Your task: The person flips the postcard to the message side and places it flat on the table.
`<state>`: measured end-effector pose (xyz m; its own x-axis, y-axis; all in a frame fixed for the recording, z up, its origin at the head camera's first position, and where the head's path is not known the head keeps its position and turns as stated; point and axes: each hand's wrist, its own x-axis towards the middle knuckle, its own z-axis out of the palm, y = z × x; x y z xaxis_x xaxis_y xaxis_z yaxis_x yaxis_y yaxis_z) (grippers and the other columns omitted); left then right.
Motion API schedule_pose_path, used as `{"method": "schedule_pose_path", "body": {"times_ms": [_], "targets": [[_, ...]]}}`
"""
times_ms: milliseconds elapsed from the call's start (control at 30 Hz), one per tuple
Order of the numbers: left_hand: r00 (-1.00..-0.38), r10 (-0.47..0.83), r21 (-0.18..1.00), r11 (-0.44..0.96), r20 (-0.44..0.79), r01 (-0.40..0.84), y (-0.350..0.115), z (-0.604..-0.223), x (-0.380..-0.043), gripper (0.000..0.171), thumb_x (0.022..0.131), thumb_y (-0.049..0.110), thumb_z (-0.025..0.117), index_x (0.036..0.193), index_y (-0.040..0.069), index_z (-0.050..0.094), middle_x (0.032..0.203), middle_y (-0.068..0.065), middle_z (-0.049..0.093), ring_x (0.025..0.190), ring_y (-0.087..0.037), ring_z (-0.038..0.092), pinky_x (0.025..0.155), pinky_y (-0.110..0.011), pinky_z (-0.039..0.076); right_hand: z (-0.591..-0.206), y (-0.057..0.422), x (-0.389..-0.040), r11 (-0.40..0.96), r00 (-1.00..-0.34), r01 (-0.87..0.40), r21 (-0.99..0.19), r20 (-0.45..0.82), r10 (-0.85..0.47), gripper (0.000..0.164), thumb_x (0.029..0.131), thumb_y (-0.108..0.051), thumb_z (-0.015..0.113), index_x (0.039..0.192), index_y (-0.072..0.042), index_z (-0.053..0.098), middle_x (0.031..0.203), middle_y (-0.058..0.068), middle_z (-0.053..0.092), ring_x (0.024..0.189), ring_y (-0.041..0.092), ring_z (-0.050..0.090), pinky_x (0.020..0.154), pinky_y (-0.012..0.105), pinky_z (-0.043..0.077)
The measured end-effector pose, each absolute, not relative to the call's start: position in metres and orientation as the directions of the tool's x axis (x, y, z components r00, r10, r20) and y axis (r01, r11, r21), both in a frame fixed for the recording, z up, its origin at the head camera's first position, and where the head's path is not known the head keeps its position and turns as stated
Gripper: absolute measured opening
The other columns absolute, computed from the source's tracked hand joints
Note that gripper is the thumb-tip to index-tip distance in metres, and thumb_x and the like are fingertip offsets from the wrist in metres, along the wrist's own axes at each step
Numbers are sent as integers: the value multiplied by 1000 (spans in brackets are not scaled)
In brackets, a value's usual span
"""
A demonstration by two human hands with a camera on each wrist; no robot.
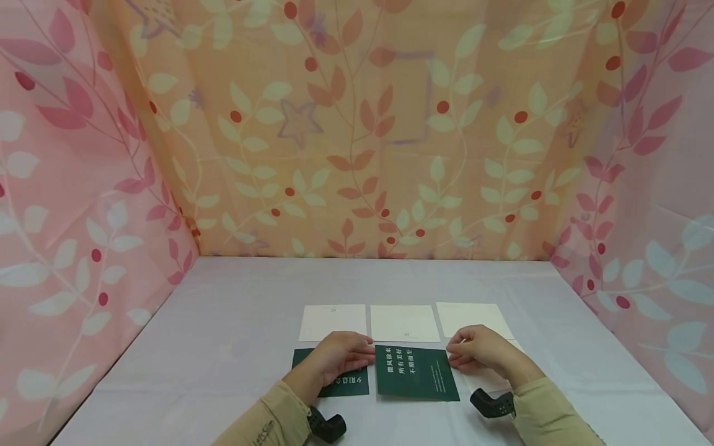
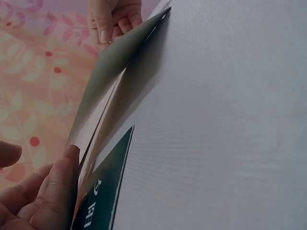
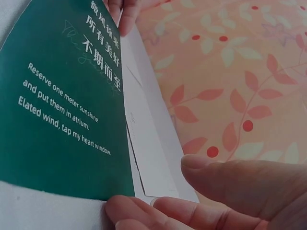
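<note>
A dark green card [image 1: 417,373] with white Chinese and English writing lies between both hands, partly tilted up off the tabletop. At its left edge, the fingertips of my left hand [image 1: 344,359] touch it, thumb held apart in the left wrist view. My right hand [image 1: 482,352] has its fingers at the opposite edge; the right wrist view shows that thumb [image 3: 216,175] away from the card. Beneath the left hand and wrist lies a second green card [image 1: 351,385], partly covered. A pale card [image 1: 486,379] is mostly hidden under the right hand.
Behind the hands runs a row of cream cards: left [image 1: 333,322], middle [image 1: 404,323] and right [image 1: 473,316]. A white cloth [image 1: 223,347] covers the table. Leaf-patterned curtains [image 1: 357,186] stand at the back and both sides.
</note>
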<state>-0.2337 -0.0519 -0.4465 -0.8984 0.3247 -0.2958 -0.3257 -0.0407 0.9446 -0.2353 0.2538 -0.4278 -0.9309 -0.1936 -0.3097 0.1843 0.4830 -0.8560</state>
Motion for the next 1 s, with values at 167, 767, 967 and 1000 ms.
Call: {"method": "schedule_pose_path", "body": {"times_ms": [167, 767, 967, 1000], "targets": [[-897, 331, 954, 33, -292, -298, -46, -447, -233, 30, 86, 11, 62, 112, -3, 60, 92, -12, 67, 75, -17, 66, 71, -28, 54, -427, 254, -235, 472, -929, 184, -862, -310, -204, 19, 84, -15, 65, 88, 3, 60, 78, 10, 67, 68, 18, 64, 60, 30, 54], [-904, 310, 955, 112, -295, -273, -32, -453, -230, 35, 80, -1, 65, 114, 6, 59, 92, -10, 61, 73, -15, 63, 65, -27, 54, -425, 254, -235, 469, -930, 165, -867, -295, -218, 21, 83, -16, 65, 90, 3, 61, 78, 10, 67, 68, 18, 64, 60, 30, 54], [-903, 307, 953, 101, -302, -284, -33, -452, -230, 36, 79, -2, 65, 113, 8, 59, 90, -11, 61, 71, -16, 64, 65, -27, 54, -424, 253, -234, 489, -942, 159, -857, -281, -185, 20, 83, -16, 66, 90, 3, 61, 78, 10, 67, 68, 19, 64, 61, 31, 55], [-903, 307, 954, 102, -301, -283, -34, -451, -230, 36, 79, -1, 65, 113, 8, 59, 90, -11, 61, 71, -16, 64, 64, -26, 54, -423, 252, -234, 491, -944, 162, -856, -280, -177, 20, 83, -16, 66, 90, 3, 61, 78, 10, 67, 68, 19, 65, 61, 31, 55]]}}
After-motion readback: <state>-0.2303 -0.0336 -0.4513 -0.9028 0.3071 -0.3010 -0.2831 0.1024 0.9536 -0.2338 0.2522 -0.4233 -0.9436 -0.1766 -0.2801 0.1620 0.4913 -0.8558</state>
